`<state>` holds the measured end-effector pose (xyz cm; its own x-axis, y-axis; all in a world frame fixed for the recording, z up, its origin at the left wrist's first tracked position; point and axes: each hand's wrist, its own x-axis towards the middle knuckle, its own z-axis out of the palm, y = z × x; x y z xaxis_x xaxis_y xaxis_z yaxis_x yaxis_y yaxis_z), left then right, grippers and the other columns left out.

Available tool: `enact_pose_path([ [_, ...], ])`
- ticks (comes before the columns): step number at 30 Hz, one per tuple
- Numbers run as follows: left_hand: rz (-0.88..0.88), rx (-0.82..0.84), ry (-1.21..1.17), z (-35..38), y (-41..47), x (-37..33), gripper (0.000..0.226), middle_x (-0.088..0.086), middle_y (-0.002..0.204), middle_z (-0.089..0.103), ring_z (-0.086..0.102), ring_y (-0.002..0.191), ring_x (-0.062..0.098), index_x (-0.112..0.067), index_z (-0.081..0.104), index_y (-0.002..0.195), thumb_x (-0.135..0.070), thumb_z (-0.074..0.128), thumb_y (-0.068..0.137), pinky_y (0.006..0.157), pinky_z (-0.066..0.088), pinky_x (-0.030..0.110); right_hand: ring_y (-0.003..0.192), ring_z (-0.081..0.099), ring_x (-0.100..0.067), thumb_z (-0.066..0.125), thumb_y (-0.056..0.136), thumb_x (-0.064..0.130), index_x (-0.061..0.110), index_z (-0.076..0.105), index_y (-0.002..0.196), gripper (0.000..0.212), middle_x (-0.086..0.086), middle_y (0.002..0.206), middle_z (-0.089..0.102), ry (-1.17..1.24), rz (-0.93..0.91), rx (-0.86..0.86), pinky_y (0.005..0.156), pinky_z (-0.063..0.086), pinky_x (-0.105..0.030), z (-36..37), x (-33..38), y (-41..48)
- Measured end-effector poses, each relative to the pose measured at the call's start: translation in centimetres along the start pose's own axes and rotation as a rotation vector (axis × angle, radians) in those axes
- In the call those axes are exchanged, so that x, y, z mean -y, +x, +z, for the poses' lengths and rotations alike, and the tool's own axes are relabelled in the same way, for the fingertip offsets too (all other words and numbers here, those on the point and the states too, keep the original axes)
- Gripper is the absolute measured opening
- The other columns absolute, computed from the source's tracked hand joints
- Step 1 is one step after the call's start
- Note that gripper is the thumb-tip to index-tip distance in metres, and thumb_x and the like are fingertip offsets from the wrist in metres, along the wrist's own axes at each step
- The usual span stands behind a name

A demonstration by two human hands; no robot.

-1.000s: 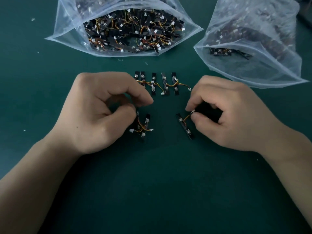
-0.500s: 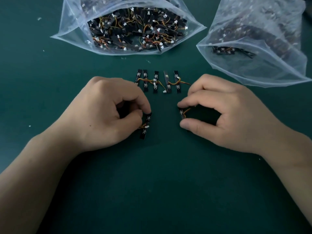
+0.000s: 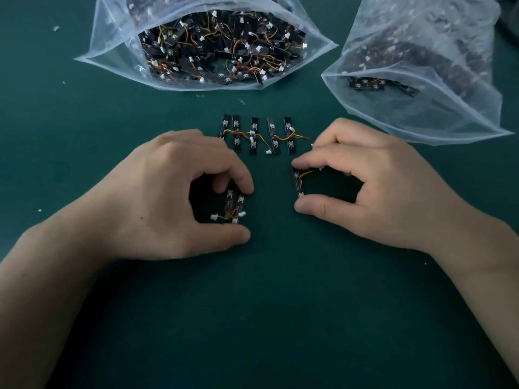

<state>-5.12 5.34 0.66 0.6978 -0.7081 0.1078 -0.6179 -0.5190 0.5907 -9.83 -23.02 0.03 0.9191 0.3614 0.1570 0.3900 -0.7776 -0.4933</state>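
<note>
The left hand [image 3: 168,192] is pinching a wired pair of black strips [image 3: 234,209] between thumb and forefinger on the green desk [image 3: 266,318], while the right hand [image 3: 373,186] is gripping a single strip [image 3: 297,182] the same way just beside it. A row of five strips [image 3: 254,136] is lying right behind both hands, crowding the fingertips, and an open bag [image 3: 112,51] of strips and a second bag [image 3: 421,116] are sitting farther back.

Dim, soft light; wide-angle edge distortion
</note>
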Motion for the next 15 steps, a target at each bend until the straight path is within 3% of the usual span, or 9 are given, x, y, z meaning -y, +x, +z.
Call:
enact_pose_path([
  [10, 0.005, -0.151, -0.002, 2.7, 1.4, -1.8, 0.030, -0.016, 0.087, 0.064, 0.063, 0.087, 0.008, -0.036, 0.078, 0.099, -0.063, 0.073, 0.085, 0.074, 0.054, 0.041, 0.094, 0.060, -0.006, 0.065, 0.090, 0.065, 0.030, 0.074, 0.124, 0.050, 0.016, 0.108, 0.058, -0.009, 0.003, -0.010, 0.076, 0.053, -0.039, -0.3, -0.2, 0.4],
  [15, -0.029, -0.184, -0.058, 2.5, 1.4, -1.8, 0.039, -0.015, 0.084, 0.064, 0.063, 0.080, 0.011, -0.034, 0.077, 0.101, -0.069, 0.072, 0.082, 0.065, 0.052, 0.038, 0.094, 0.059, -0.004, 0.066, 0.090, 0.064, 0.028, 0.074, 0.123, 0.049, 0.014, 0.106, 0.058, -0.008, -0.001, -0.006, 0.076, 0.053, -0.039, -0.3, -0.4, 0.5],
])
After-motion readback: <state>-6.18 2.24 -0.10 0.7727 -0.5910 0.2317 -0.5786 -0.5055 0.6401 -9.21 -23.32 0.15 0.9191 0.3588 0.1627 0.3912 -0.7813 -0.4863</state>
